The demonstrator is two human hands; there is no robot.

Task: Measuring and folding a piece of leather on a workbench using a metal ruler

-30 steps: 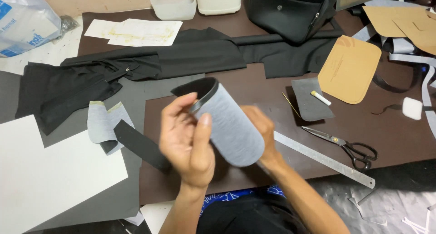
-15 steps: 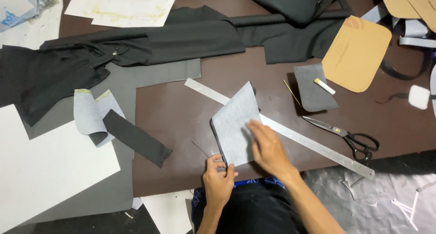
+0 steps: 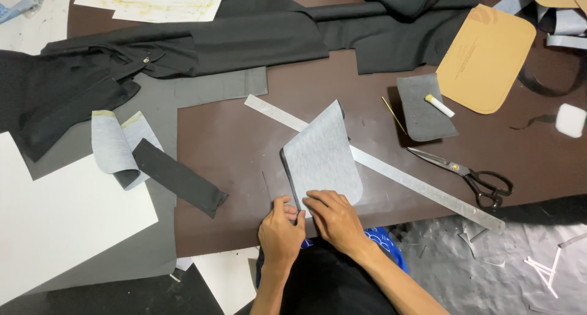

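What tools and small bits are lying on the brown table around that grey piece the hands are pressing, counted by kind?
Grey fabric piece under left hand and right hand: 1
Metal ruler: 1
Scissors: 1
White chalk stick: 1
Tan card template: 1
Small dark grey patch: 1
Total: 6

A dark brown worktop (image 3: 232, 144) fills most of the view, lit evenly from above with soft, faint shadows. Its left part is covered by a grey sheet (image 3: 122, 254) and a large white sheet (image 3: 55, 229). Beyond its near edge at the lower right lies a grey floor (image 3: 507, 272), crinkled and glossy, strewn with small white and grey scraps (image 3: 541, 269). No wall or window comes into view.
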